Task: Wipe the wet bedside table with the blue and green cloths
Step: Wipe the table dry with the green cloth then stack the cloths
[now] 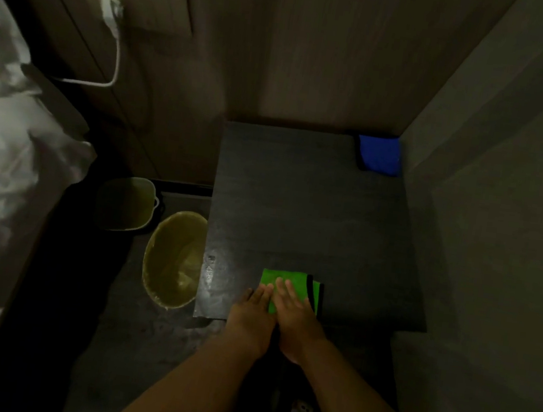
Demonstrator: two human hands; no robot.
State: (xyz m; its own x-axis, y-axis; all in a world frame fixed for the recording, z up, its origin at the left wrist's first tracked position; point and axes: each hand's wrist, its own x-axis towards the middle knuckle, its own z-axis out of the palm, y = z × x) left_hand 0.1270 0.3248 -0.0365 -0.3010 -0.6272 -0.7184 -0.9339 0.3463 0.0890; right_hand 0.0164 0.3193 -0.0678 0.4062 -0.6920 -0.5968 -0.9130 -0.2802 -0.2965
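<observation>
A dark bedside table (313, 218) fills the middle of the head view. A folded green cloth (291, 282) with a dark edge lies near its front edge. My left hand (254, 314) and my right hand (297, 313) press flat on the cloth side by side, fingers straight. A wet sheen shows on the table's front left corner, left of the cloth. A folded blue cloth (378, 154) sits in the table's far right corner against the wall, well away from both hands.
A yellowish round bin (173, 258) and a square bin (125, 204) stand on the floor left of the table. White bedding (4, 153) lies at far left. Walls close in behind and on the right. A charger (111, 11) hangs from a wall socket.
</observation>
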